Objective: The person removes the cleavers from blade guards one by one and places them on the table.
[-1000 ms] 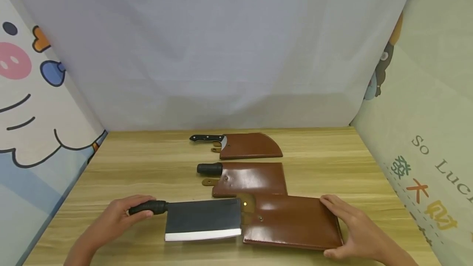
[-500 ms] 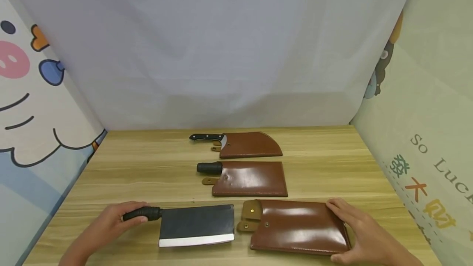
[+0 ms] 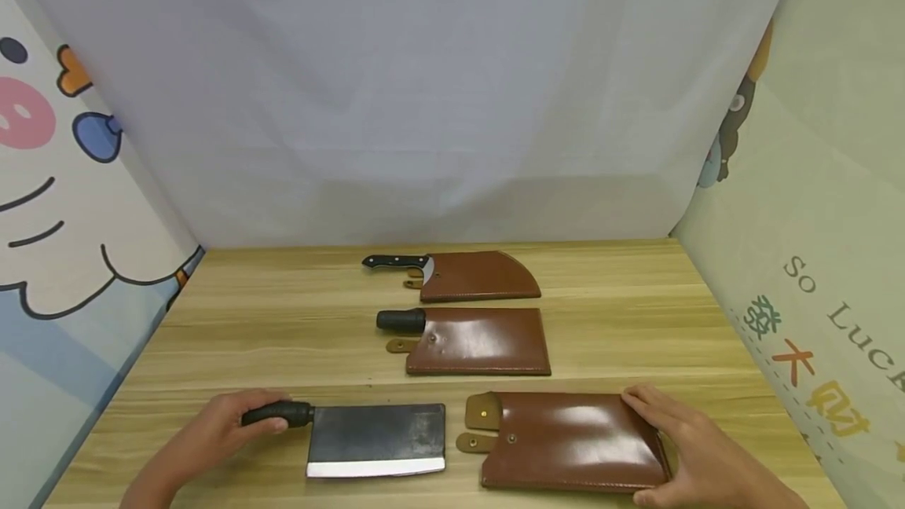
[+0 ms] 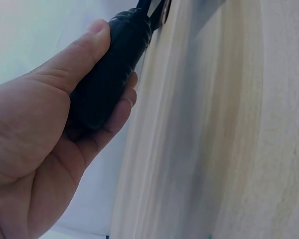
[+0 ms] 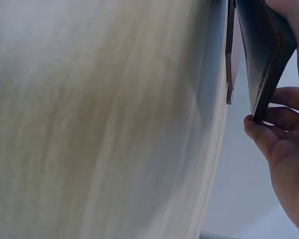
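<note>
In the head view my left hand (image 3: 229, 426) grips the black handle of a cleaver (image 3: 378, 434), whose dark blade lies flat with its bright edge toward me. The left wrist view shows thumb and fingers around the ribbed handle (image 4: 112, 72). My right hand (image 3: 686, 450) holds the right end of a brown leather knife sheath (image 3: 573, 438), thumb on the near corner and fingers at the far one. Two tan snap straps (image 3: 483, 412) stick out from the sheath's left end, facing the blade tip across a narrow gap. In the right wrist view, fingers pinch the stitched sheath corner (image 5: 269, 64).
Behind, a second brown sheath (image 3: 488, 342) with a black handle lies on the wooden table (image 3: 283, 336). Farther back rests a curved sheath (image 3: 481, 276) holding a knife with a riveted handle. A pale cloth (image 3: 438, 100) hangs at the rear, with printed panels on both sides.
The cleaver and the sheath have moved apart, the blade slightly left and the sheath slightly right. Both have come nearer to me, and the blade tip no longer overlaps the straps.
</note>
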`<control>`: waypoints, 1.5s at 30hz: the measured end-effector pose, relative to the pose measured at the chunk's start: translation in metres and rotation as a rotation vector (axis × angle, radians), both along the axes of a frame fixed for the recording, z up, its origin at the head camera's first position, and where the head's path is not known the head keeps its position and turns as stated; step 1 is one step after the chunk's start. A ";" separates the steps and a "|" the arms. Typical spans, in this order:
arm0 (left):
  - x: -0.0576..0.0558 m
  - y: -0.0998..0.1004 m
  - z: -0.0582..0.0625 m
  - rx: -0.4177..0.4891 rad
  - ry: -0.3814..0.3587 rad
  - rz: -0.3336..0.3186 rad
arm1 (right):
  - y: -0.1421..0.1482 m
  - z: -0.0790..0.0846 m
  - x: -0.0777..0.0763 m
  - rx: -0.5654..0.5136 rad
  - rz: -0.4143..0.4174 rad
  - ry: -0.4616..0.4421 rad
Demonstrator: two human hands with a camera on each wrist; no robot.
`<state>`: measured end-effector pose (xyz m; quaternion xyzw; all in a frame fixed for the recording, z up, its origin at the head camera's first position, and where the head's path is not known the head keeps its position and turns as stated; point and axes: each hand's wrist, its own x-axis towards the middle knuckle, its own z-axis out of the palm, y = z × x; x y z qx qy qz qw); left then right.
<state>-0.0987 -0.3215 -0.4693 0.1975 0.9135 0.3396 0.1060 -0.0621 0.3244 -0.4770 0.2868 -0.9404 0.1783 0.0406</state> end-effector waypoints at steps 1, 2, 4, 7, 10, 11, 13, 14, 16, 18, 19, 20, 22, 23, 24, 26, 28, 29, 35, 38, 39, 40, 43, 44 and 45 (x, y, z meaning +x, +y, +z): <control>-0.001 0.000 -0.001 -0.005 -0.006 0.002 | 0.000 0.001 0.000 0.003 -0.002 -0.012; -0.001 0.000 -0.002 -0.009 -0.013 0.007 | 0.000 0.001 0.000 0.006 -0.005 -0.022; -0.002 0.000 -0.003 -0.015 -0.030 0.014 | 0.000 0.001 0.001 0.010 -0.009 -0.039; -0.003 0.000 -0.005 -0.024 -0.054 0.026 | -0.001 0.000 0.001 0.022 -0.024 -0.040; -0.003 -0.001 -0.007 -0.035 -0.067 0.040 | -0.001 -0.003 0.000 0.041 -0.039 -0.023; -0.003 -0.001 -0.008 -0.041 -0.068 0.042 | -0.001 -0.005 0.000 0.047 -0.044 -0.018; -0.004 -0.001 -0.010 -0.047 -0.067 0.048 | 0.000 -0.007 0.000 0.059 -0.051 -0.017; -0.004 -0.001 -0.012 -0.055 -0.061 0.048 | 0.001 -0.008 0.000 0.064 -0.051 -0.020; -0.005 0.000 -0.014 -0.071 -0.041 0.040 | 0.002 -0.010 0.000 0.070 -0.055 -0.035; -0.005 0.000 -0.017 -0.090 -0.005 0.026 | 0.003 -0.011 -0.001 0.075 -0.056 -0.062; -0.006 0.000 -0.018 -0.104 0.018 0.020 | 0.003 -0.012 -0.001 0.075 -0.056 -0.079; -0.006 0.000 -0.019 -0.116 0.037 0.012 | 0.004 -0.012 -0.002 0.073 -0.059 -0.098; -0.007 0.000 -0.020 -0.134 0.070 0.004 | 0.003 -0.011 -0.003 0.071 -0.063 -0.146; -0.007 0.001 -0.021 -0.142 0.081 0.002 | 0.003 -0.011 -0.003 0.070 -0.066 -0.169; -0.007 0.001 -0.021 -0.147 0.085 0.002 | 0.003 -0.010 -0.004 0.070 -0.068 -0.192; -0.007 0.001 -0.022 -0.157 0.085 0.005 | 0.002 -0.009 -0.004 0.075 -0.072 -0.226; -0.007 0.001 -0.022 -0.162 0.074 0.015 | 0.001 -0.008 -0.004 0.081 -0.070 -0.249; -0.008 0.001 -0.022 -0.166 0.068 0.020 | 0.001 -0.007 -0.004 0.083 -0.068 -0.253; -0.011 0.001 -0.021 -0.179 0.039 0.043 | 0.000 -0.005 -0.009 0.084 -0.017 -0.200; -0.013 0.006 -0.018 -0.169 0.016 0.075 | 0.000 0.001 -0.016 0.075 0.015 -0.146; -0.014 0.008 -0.018 -0.169 0.014 0.086 | 0.000 0.003 -0.018 0.073 0.016 -0.129; -0.016 0.011 -0.017 -0.173 0.017 0.100 | -0.001 0.006 -0.020 0.071 0.017 -0.110; -0.021 0.023 -0.014 -0.182 0.083 0.124 | -0.004 0.012 -0.028 0.064 0.000 -0.083; -0.024 0.027 -0.014 -0.188 0.118 0.126 | -0.005 0.014 -0.031 0.062 -0.007 -0.079; -0.027 0.032 -0.013 -0.194 0.158 0.128 | -0.006 0.015 -0.034 0.058 -0.012 -0.070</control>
